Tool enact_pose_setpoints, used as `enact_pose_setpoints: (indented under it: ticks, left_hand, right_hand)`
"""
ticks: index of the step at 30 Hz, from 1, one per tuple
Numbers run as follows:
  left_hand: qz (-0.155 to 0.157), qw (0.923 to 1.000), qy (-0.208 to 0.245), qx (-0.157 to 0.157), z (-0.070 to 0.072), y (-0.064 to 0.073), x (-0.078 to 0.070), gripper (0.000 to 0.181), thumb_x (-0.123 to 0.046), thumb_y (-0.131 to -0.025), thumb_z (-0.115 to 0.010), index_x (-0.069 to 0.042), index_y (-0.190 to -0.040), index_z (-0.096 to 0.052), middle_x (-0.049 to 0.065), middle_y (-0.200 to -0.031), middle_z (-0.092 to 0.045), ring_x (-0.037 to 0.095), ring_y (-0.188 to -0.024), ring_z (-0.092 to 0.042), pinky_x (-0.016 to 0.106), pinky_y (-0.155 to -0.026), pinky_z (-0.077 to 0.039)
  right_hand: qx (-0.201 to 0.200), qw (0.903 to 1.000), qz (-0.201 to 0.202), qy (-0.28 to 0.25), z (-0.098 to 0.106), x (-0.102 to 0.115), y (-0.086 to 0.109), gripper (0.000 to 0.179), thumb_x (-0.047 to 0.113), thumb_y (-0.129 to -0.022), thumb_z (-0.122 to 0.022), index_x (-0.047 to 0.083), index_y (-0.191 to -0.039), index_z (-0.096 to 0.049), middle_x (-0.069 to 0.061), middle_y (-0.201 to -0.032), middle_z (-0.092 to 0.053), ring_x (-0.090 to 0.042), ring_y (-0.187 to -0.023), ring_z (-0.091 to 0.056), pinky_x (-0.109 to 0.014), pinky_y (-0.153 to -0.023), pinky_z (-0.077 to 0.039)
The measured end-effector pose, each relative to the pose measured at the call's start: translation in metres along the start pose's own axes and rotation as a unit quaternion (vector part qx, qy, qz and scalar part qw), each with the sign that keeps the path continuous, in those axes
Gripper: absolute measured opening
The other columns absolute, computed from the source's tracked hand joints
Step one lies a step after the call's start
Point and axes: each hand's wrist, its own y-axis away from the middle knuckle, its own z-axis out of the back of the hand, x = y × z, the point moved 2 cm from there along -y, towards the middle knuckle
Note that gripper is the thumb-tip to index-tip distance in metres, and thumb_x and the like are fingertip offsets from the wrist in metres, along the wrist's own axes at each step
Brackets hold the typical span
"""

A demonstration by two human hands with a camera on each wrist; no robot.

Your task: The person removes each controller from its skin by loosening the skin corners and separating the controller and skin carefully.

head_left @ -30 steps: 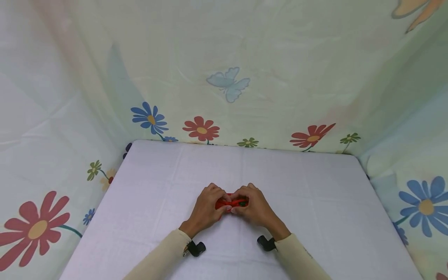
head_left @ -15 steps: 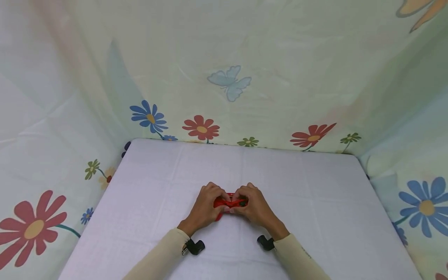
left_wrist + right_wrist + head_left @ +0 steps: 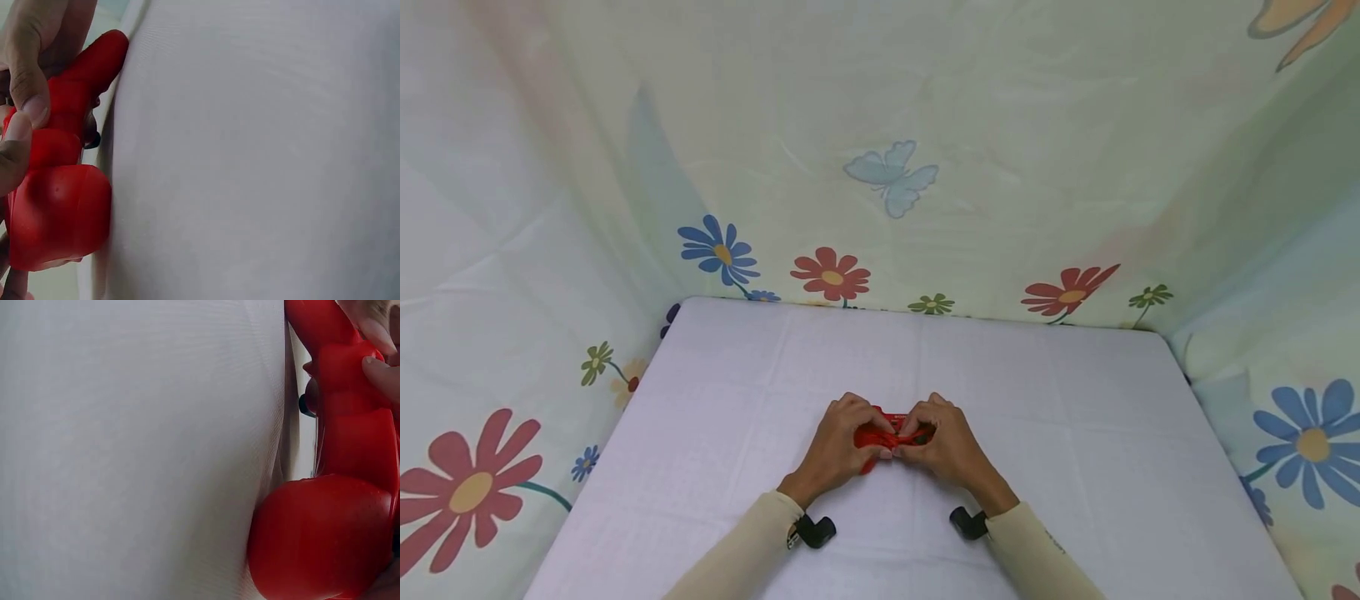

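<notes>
Both hands hold a glossy red thing (image 3: pixel 875 437), shaped like a gamepad with rounded, bulging ends and a narrower waist. My left hand (image 3: pixel 835 442) grips its left end, and my right hand (image 3: pixel 946 443) grips the right. Their thumbs and forefingers meet near its middle. White lettering shows on its far red edge; dark green shows near the right fingers. In the left wrist view, fingertips press the red surface (image 3: pixel 61 206) by the waist. The right wrist view shows its large rounded end (image 3: pixel 322 537) right at the cloth. The hands hide much of it.
A white cloth covers the table (image 3: pixel 1045 417). Flower-printed curtains (image 3: pixel 970 125) stand behind it and at both sides. A small black camera (image 3: pixel 815 531) sits at the left wrist, and another black camera (image 3: pixel 967 522) at the right wrist.
The left hand has shifted slightly left, and the fingers have parted a little at the middle. More of the red thing's far edge, with lettering, now shows between the hands.
</notes>
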Motion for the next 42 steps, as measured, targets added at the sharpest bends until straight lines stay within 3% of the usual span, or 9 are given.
enact_pose_setpoints:
  ticks: [4, 8, 18, 23, 29, 35, 39, 42]
  left_hand:
    - [-0.004, 1.0, 0.005, 0.001, -0.0003, 0.001, 0.0013, 0.04, -0.026, -0.072, -0.1, -0.025, -0.102, -0.074, -0.01, -0.103, -0.071, 0.011, -0.109, -0.059, 0.036, -0.099, -0.049]
    - [-0.006, 1.0, 0.003, -0.001, -0.0005, 0.0006, 0.0011, 0.036, -0.026, -0.075, -0.098, -0.024, -0.101, -0.073, -0.009, -0.102, -0.069, 0.011, -0.109, -0.059, 0.036, -0.099, -0.049]
    - [0.01, 0.9999, -0.003, -0.004, 0.0016, -0.0019, 0.0002, 0.034, -0.024, -0.076, -0.098, -0.02, -0.097, -0.071, -0.006, -0.1, -0.067, 0.013, -0.109, -0.055, 0.031, -0.094, -0.054]
    - [0.03, 0.9993, -0.023, 0.009, 0.003, -0.0038, -0.0015, 0.028, -0.023, -0.078, -0.097, -0.021, -0.088, -0.072, -0.006, -0.097, -0.063, 0.014, -0.107, -0.053, 0.032, -0.092, -0.055]
    - [0.013, 0.999, -0.042, 0.002, 0.001, -0.0025, -0.0021, 0.025, -0.01, -0.078, -0.095, -0.022, -0.082, -0.074, -0.007, -0.095, -0.064, 0.014, -0.105, -0.054, 0.033, -0.092, -0.055]
    - [-0.011, 0.9988, -0.042, -0.022, -0.0021, -0.0005, -0.0013, 0.028, -0.002, -0.077, -0.092, -0.022, -0.079, -0.073, -0.009, -0.089, -0.066, 0.012, -0.103, -0.056, 0.032, -0.091, -0.054]
    - [-0.028, 0.9978, -0.051, -0.03, -0.0021, -0.0017, -0.0026, 0.03, -0.004, -0.076, -0.094, -0.021, -0.073, -0.069, -0.009, -0.086, -0.067, 0.012, -0.1, -0.057, 0.032, -0.09, -0.054]
    - [-0.026, 0.9981, -0.049, -0.025, -0.0011, -0.0022, -0.0019, 0.03, -0.013, -0.076, -0.097, -0.021, -0.073, -0.069, -0.008, -0.088, -0.067, 0.012, -0.101, -0.057, 0.032, -0.091, -0.055]
  right_hand:
    - [-0.002, 0.9999, 0.013, 0.0, -0.0008, -0.0017, -0.0008, 0.034, 0.015, -0.073, -0.1, 0.032, -0.074, -0.071, 0.016, -0.082, -0.065, -0.01, -0.083, -0.052, -0.027, -0.073, -0.046]
    - [0.002, 0.9993, 0.036, -0.001, -0.0006, -0.0026, -0.0014, 0.032, 0.014, -0.074, -0.098, 0.033, -0.073, -0.072, 0.019, -0.08, -0.069, -0.011, -0.081, -0.049, -0.03, -0.072, -0.041]
    - [0.016, 0.9997, 0.003, 0.016, 0.0037, -0.0037, -0.0007, 0.03, 0.02, -0.076, -0.099, 0.033, -0.086, -0.073, 0.014, -0.09, -0.065, -0.01, -0.089, -0.055, -0.027, -0.076, -0.05]
    - [0.011, 0.9986, 0.03, 0.043, 0.001, -0.0021, -0.0014, 0.033, 0.023, -0.074, -0.1, 0.031, -0.088, -0.071, 0.017, -0.091, -0.068, -0.008, -0.09, -0.053, -0.03, -0.08, -0.045]
    - [-0.012, 0.9979, 0.058, 0.025, -0.0007, -0.0029, -0.0003, 0.029, 0.023, -0.072, -0.101, 0.032, -0.084, -0.077, 0.02, -0.084, -0.068, -0.007, -0.085, -0.053, -0.028, -0.075, -0.047]
    - [-0.01, 0.9968, 0.079, 0.009, -0.0015, -0.0067, -0.0005, 0.029, 0.016, -0.073, -0.1, 0.032, -0.075, -0.075, 0.019, -0.084, -0.068, -0.007, -0.083, -0.051, -0.028, -0.073, -0.044]
    - [-0.012, 0.9925, 0.12, 0.017, -0.0013, -0.0076, -0.0004, 0.034, 0.012, -0.072, -0.099, 0.029, -0.068, -0.07, 0.018, -0.084, -0.067, -0.006, -0.082, -0.05, -0.029, -0.074, -0.041]
    - [-0.007, 0.9919, 0.124, 0.025, -0.0003, -0.0081, -0.0001, 0.033, 0.014, -0.071, -0.101, 0.029, -0.072, -0.072, 0.019, -0.087, -0.067, -0.004, -0.085, -0.052, -0.029, -0.076, -0.042]
